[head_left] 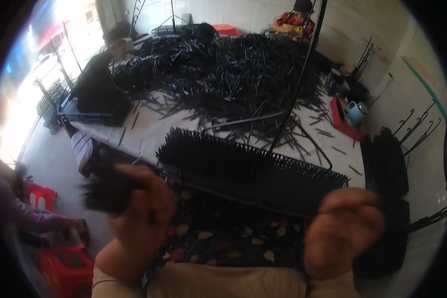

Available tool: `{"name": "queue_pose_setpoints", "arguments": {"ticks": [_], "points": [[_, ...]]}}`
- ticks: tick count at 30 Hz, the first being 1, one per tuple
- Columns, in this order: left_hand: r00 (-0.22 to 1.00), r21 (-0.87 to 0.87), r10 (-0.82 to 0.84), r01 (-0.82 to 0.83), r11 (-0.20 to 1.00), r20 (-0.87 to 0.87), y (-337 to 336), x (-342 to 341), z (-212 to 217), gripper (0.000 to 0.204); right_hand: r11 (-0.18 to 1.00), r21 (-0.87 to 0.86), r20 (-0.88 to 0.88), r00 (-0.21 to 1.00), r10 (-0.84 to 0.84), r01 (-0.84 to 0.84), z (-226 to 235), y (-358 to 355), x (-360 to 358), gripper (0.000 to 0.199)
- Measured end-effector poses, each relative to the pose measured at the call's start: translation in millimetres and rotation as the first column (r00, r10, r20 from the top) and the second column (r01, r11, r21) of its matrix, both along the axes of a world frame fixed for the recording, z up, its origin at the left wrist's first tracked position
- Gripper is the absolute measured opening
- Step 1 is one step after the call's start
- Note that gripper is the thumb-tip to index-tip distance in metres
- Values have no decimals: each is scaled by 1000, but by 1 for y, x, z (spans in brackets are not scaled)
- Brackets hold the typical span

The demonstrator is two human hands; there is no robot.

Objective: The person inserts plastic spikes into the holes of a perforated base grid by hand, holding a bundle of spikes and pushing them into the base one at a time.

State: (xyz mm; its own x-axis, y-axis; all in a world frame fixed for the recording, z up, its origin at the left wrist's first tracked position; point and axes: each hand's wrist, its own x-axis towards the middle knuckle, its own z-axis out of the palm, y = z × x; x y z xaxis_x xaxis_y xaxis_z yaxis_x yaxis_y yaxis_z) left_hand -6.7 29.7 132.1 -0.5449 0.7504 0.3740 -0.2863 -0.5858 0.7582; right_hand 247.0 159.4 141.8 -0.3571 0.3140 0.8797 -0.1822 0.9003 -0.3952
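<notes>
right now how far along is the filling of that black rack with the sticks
Done: the left part of the black rack stands dense with black sticks. In hand: the left hand grips a bundle of black sticks; the right hand is blurred, its hold unclear. Left: the rack's right end looks lower and sparser, and a big pile of loose sticks covers the white table.
</notes>
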Motion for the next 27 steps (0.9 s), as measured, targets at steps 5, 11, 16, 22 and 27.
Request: {"name": "queue_pose_setpoints", "arguments": {"ticks": [5,11,16,22,27], "points": [[830,-285,-220,407,868,513,16,36,-68,22,67,-912,-353,857,375,-405,-120,-47,-79,45],[970,-155,-79,43,987,-231,24,59,-101,18,-372,-712,-689,693,211,-595,-88,-47,-108,70],[986,-267,-84,43,963,-143,17,54,-126,15,-192,-841,-540,808,236,-506,-115,-55,-112,66],[958,-710,-89,262,653,273,-7,24,-131,15,339,-929,-15,932,361,-147,-140,-43,-91,48],[935,-756,-249,351,552,252,-17,19,-128,16,470,-881,248,905,346,62,-137,-32,-98,23]]}}
